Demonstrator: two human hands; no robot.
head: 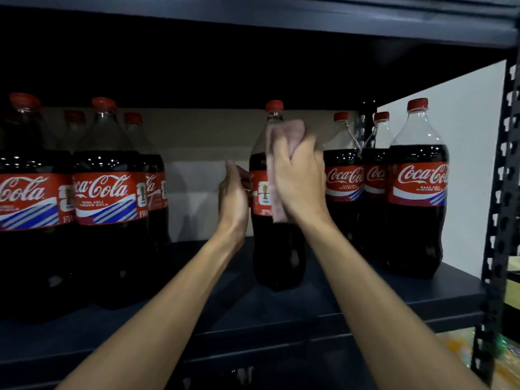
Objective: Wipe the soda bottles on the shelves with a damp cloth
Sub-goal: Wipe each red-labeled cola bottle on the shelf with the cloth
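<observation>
My right hand [299, 178] has the pink cloth [284, 130] bunched in its fingers [282, 153], which are curled tight around it. It presses the cloth against the upper right side of a big Coca-Cola bottle [277, 249]. Part of the cloth sticks up near the bottle's neck, just under the red cap [274, 105], and a strip hangs down over the red label.

My left hand [233, 192] is at the bottle's left side at label height. The palm is turned toward the bottle and the fingers are loosely straight, pointing up. It touches the edge of the label and is not wrapped around anything.

The bottle stands upright, alone in the middle of the dark metal shelf [309, 308], with bare shelf on both sides.

To the left is a cluster of the same cola bottles. Two stand in front, the far-left bottle [25, 201] and the front-left bottle [108, 198], and more red caps show behind them.

To the right stand three more. The front-right bottle [417, 192] is nearest the shelf edge, and the two back-right bottles [344, 178] are close together behind it.

A perforated upright post [503, 192] frames the right side, and the upper shelf [253, 21] runs overhead. A white wall [464, 122] shows past the right-hand bottles.
</observation>
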